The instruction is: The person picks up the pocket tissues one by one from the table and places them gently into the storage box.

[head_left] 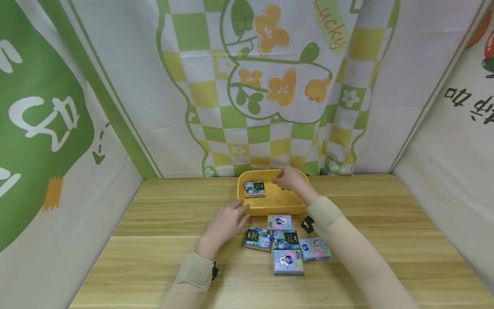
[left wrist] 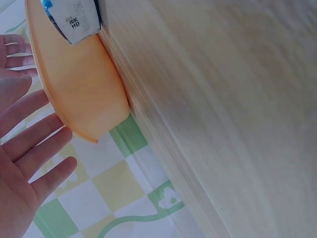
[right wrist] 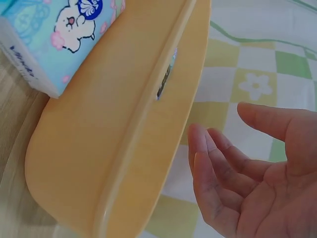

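Observation:
A shallow yellow plastic basket (head_left: 275, 210) stands at the back of the table, holding one dark-blue floral tissue pack (head_left: 254, 189) at its left. Fingertips of my left hand (head_left: 227, 219) are right at the basket's front-left rim; in the left wrist view its fingers are spread and nearly straight. Over the basket's right half is my right hand (head_left: 289, 179). The right wrist view shows its fingers loosely bent, thumb apart, with nothing between them. In front of the basket lie several tissue packs: a pastel one (head_left: 279, 222) nearest it, floral ones (head_left: 257, 239) (head_left: 285, 239), and more pastel ones (head_left: 314, 249) (head_left: 288, 262).
The wooden table (head_left: 162, 231) reaches back to a checkered cloth (head_left: 262, 128) hanging just behind the basket. White fabric walls rise on both sides. A small black object (head_left: 308, 224) shows beside the right wrist.

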A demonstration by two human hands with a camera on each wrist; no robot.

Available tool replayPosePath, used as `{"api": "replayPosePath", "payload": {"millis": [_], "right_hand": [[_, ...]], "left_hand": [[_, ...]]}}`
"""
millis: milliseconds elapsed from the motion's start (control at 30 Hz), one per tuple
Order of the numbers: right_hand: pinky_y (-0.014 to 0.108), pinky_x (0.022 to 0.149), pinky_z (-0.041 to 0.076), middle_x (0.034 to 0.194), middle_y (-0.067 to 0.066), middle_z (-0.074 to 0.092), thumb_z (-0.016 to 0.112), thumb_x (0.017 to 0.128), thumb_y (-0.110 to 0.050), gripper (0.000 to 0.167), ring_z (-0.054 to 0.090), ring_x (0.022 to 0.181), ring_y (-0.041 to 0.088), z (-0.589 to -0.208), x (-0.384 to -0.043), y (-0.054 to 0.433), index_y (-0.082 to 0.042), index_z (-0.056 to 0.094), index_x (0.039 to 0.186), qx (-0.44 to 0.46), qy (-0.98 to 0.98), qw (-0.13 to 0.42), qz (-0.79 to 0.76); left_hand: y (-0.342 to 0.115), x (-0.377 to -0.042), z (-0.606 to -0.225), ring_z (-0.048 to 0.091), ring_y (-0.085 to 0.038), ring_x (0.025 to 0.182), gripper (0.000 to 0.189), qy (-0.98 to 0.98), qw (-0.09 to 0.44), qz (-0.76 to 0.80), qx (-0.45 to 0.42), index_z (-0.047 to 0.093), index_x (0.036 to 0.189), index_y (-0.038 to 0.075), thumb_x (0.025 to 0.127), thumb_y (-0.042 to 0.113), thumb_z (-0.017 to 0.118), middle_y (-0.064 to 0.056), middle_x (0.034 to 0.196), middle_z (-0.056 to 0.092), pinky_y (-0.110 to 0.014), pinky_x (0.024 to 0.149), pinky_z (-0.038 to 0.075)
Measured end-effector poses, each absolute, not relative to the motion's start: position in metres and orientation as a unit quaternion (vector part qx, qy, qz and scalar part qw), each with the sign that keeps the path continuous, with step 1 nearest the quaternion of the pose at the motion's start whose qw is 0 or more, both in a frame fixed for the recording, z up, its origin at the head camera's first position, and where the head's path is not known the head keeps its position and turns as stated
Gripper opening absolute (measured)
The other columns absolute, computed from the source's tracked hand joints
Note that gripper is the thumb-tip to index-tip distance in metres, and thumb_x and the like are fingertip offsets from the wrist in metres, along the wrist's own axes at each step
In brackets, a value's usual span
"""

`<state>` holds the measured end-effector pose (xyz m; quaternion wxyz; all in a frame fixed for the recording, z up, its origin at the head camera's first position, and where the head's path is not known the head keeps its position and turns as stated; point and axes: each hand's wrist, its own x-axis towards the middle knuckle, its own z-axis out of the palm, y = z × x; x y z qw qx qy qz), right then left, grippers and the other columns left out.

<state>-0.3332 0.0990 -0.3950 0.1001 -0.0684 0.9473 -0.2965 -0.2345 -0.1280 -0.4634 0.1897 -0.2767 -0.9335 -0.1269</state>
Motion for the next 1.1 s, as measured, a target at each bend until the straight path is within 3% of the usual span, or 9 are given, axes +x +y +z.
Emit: {"api": "replayPosePath", "payload": {"millis": [300, 833, 1100], "right_hand": [[0.033, 0.065, 0.053, 0.086, 0.009, 0.07, 0.061, 0.091, -0.037, 0.034, 0.063, 0.068, 0.016, -0.393, -0.313, 0.107, -0.007, 0.065, 0.106, -0.088, 0.954, 0.078, -0.277], [0.026, 0.051, 0.044, 0.08, 0.005, 0.065, 0.063, 0.09, -0.038, 0.033, 0.055, 0.061, 0.016, -0.403, -0.285, 0.125, -0.007, 0.065, 0.102, -0.076, 0.954, 0.068, -0.283], [0.027, 0.056, 0.047, 0.099, 0.011, 0.068, 0.064, 0.089, -0.037, 0.029, 0.057, 0.067, 0.016, -0.413, -0.275, 0.138, -0.009, 0.067, 0.097, -0.078, 0.953, 0.052, -0.289]], "left_hand": [[-0.129, -0.234, -0.464, 0.061, -0.033, 0.111, 0.032, -0.935, 0.188, -0.12, -0.277, 0.067, 0.117, 0.007, 0.089, 0.022, 0.065, -0.019, 0.123, 0.062, -0.044, 0.098, 0.05], [-0.129, -0.234, -0.465, 0.061, -0.034, 0.111, 0.033, -0.932, 0.19, -0.129, -0.28, 0.066, 0.118, 0.006, 0.089, 0.021, 0.066, -0.02, 0.123, 0.062, -0.046, 0.098, 0.05], [-0.129, -0.235, -0.465, 0.061, -0.034, 0.111, 0.033, -0.932, 0.19, -0.126, -0.281, 0.066, 0.118, 0.005, 0.088, 0.021, 0.067, -0.02, 0.123, 0.062, -0.046, 0.098, 0.05]]}}
